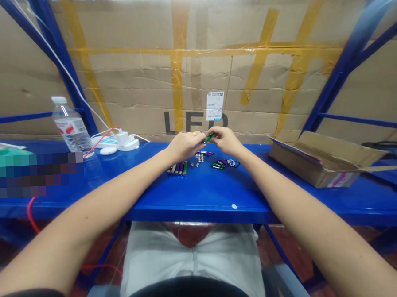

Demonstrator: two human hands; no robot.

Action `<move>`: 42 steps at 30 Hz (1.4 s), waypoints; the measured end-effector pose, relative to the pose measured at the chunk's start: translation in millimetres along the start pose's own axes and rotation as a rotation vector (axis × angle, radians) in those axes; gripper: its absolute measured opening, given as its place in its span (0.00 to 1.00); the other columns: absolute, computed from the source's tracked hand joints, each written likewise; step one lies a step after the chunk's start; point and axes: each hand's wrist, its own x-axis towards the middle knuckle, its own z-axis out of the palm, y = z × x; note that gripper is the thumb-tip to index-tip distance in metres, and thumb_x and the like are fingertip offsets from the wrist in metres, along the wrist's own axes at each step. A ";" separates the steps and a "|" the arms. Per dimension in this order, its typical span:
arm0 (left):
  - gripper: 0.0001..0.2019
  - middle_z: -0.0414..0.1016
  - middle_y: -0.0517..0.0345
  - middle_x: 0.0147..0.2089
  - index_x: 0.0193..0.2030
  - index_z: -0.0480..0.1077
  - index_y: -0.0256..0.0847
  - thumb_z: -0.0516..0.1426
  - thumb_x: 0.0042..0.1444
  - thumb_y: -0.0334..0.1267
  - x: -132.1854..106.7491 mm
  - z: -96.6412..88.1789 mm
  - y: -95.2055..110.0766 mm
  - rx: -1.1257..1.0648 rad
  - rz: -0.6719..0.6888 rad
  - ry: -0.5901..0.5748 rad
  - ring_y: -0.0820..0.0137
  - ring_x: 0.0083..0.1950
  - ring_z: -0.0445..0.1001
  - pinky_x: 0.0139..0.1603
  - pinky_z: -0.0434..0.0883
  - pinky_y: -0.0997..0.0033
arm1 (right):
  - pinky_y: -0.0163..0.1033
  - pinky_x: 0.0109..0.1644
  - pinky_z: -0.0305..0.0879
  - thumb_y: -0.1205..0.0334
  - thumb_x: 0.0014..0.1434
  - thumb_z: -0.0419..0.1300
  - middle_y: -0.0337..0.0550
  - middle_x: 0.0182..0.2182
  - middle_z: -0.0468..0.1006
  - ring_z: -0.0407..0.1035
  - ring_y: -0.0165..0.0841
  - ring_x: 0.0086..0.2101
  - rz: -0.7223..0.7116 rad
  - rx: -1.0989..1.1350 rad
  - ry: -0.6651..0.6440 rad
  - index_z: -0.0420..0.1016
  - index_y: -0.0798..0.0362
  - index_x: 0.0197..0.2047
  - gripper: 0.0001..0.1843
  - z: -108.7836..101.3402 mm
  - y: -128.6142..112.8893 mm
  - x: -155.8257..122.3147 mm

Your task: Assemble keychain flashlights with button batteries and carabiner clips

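Note:
Both of my hands meet above the back of the blue table (201,197). My left hand (185,144) and my right hand (226,140) are closed in a pinch on a small green tube (209,137) held between them. On the table just below lie a row of small coloured tubes (178,168), a cluster of small silver button cells (200,157), and a pile of coloured carabiner clips (225,164).
A water bottle (70,126) stands at the back left beside a white power strip (116,141) with cables. An open cardboard box (322,162) lies at the right. A taped cardboard wall (194,64) and blue rack beams close the back.

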 end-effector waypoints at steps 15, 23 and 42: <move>0.06 0.77 0.53 0.36 0.41 0.69 0.38 0.56 0.64 0.38 0.0 1.1 -2.4 -0.147 -0.050 0.049 0.69 0.36 0.76 0.35 0.69 0.70 | 0.43 0.44 0.67 0.68 0.49 0.60 0.42 0.32 0.79 0.72 0.35 0.35 0.059 0.124 -0.018 0.75 0.54 0.35 0.07 3.1 2.3 1.8; 0.07 0.78 0.52 0.37 0.42 0.71 0.38 0.54 0.65 0.38 0.2 1.3 -2.5 -0.137 -0.029 0.079 0.69 0.37 0.77 0.36 0.70 0.71 | 0.43 0.43 0.67 0.67 0.48 0.61 0.42 0.32 0.78 0.71 0.35 0.35 0.087 0.158 -0.040 0.73 0.53 0.35 0.08 3.3 1.4 1.4; 0.08 0.78 0.53 0.39 0.44 0.71 0.38 0.54 0.62 0.36 2.5 -10.1 5.2 -0.203 -0.117 0.006 0.70 0.38 0.76 0.38 0.68 0.71 | 0.39 0.35 0.63 0.68 0.49 0.60 0.39 0.29 0.77 0.70 0.33 0.31 0.156 0.281 -0.158 0.66 0.51 0.36 0.10 5.8 -0.3 -3.4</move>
